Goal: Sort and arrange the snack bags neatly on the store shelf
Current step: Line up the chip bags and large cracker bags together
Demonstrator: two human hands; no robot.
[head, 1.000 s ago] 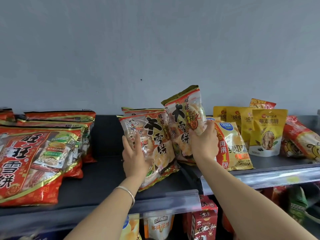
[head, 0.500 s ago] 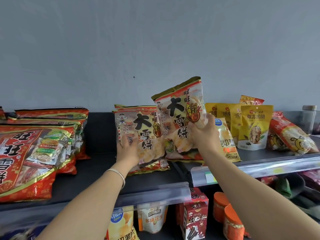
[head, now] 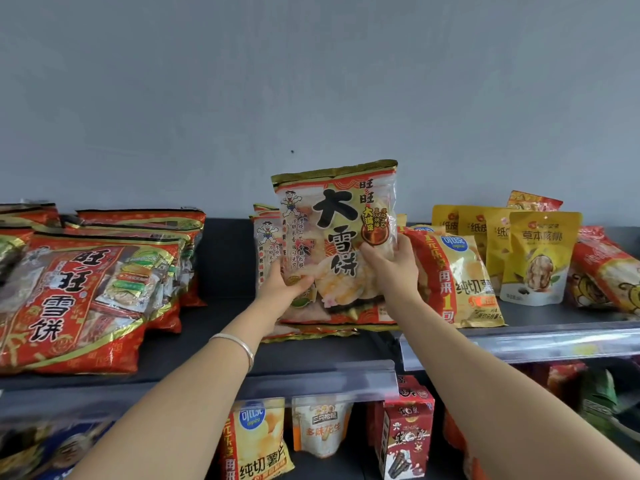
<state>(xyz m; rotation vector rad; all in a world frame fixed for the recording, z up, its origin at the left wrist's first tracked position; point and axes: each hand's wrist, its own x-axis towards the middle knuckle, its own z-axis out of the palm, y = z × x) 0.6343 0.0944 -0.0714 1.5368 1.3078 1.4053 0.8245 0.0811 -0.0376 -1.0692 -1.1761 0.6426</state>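
Red, gold and clear plastic make up the rice cracker bag (head: 337,244), which stands upright at the middle of the top shelf (head: 194,320), held between both hands with its printed front facing the camera. The left hand (head: 282,289) grips its lower left edge, thumb across the front and fingers wrapped behind. The right hand (head: 391,268) clasps the right edge higher up, fingers curled round the side of the pack. A thin silver bracelet (head: 239,344) circles the left wrist. Directly behind the held bag, and peeking out on its left, stand matching cracker bags (head: 266,244). More gold-trimmed bag edges lie just below its bottom seam, so whether the bag rests on the shelf cannot be told. Well apart to the left, large red snack bags (head: 69,299) lean in overlapping rows. Just beside the right hand, a red and yellow chip bag (head: 460,278) tilts backward, and behind it stands a row of yellow walnut pouches (head: 540,258). Orange-red packs (head: 606,268) lie at the far right. A plain grey wall (head: 311,81) rises behind the shelf. On the level below sit another chip bag (head: 256,441), a pale peanut pouch (head: 320,427) and a red carton (head: 405,431).
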